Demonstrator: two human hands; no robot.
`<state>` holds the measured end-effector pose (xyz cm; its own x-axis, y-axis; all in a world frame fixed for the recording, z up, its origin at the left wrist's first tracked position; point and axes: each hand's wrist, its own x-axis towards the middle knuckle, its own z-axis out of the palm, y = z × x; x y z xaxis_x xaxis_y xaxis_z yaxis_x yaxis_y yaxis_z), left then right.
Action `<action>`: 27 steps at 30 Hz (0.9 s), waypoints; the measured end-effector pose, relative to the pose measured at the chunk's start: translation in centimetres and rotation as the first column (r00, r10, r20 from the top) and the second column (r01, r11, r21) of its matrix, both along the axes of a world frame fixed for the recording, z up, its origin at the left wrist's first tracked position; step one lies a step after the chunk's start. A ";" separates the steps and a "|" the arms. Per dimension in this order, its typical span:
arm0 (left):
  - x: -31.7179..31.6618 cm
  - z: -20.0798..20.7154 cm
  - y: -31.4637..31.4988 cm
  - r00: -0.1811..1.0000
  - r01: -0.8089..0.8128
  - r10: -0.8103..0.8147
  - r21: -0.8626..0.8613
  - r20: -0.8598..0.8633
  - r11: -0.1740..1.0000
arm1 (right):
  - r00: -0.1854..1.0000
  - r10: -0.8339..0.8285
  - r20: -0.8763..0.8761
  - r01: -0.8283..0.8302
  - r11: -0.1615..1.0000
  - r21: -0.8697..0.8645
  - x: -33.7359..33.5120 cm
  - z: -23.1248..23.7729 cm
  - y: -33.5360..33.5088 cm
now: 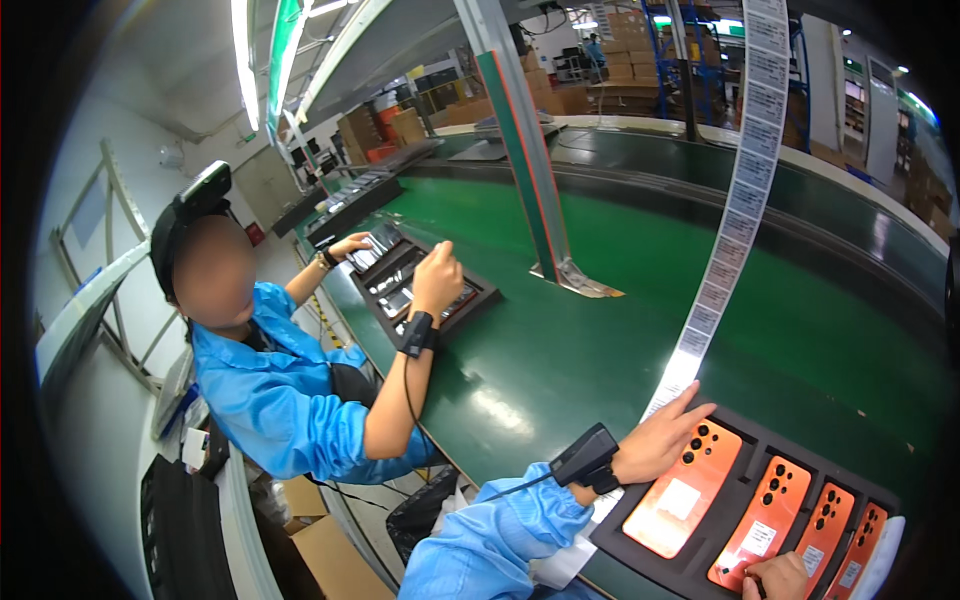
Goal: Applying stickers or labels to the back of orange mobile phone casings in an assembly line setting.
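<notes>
Several orange phones lie back up in a black foam tray (740,433) at the lower right, each with a white label. My left hand (655,445) has its fingers stretched out across the tray's upper left corner, by the top of the leftmost phone (708,470). Beside those fingertips a long strip of printed labels (728,250) runs up and away. Low in the view, my right hand (780,577) has its fingers curled together at the bottom end of the second phone (777,497). Whatever its fingertips hold, if anything, is hidden. Two more phones (830,508) lie farther right.
To the left, a co-worker (270,370) in blue works over another black tray (465,312) of phones. A metal post (525,160) rises from the green bench (600,340). A black bag (420,515) and an open carton (335,555) sit below the bench edge.
</notes>
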<state>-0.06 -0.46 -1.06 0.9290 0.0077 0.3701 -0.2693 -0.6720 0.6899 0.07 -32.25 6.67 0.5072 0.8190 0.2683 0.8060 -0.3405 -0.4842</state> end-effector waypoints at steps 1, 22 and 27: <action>0.0 -0.1 0.0 1.000 -0.001 0.001 0.009 0.009 1.000 | 1.000 0.010 -0.002 -0.010 1.000 0.007 -0.1 0.0 0.0; -0.2 0.2 0.2 0.999 -0.006 0.006 -0.002 -0.039 1.000 | 1.000 0.020 0.015 -0.020 1.000 0.015 0.0 -0.4 -0.1; -0.2 0.2 0.3 0.999 -0.004 0.004 -0.010 -0.032 1.000 | 1.000 0.016 0.018 -0.016 1.000 0.010 0.0 -0.4 -0.1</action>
<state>-0.28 -0.20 -0.87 0.9404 0.0151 0.3396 -0.2439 -0.6661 0.7049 0.07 -32.38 6.29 0.4895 0.8240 0.2854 0.8196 -0.3229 -0.4732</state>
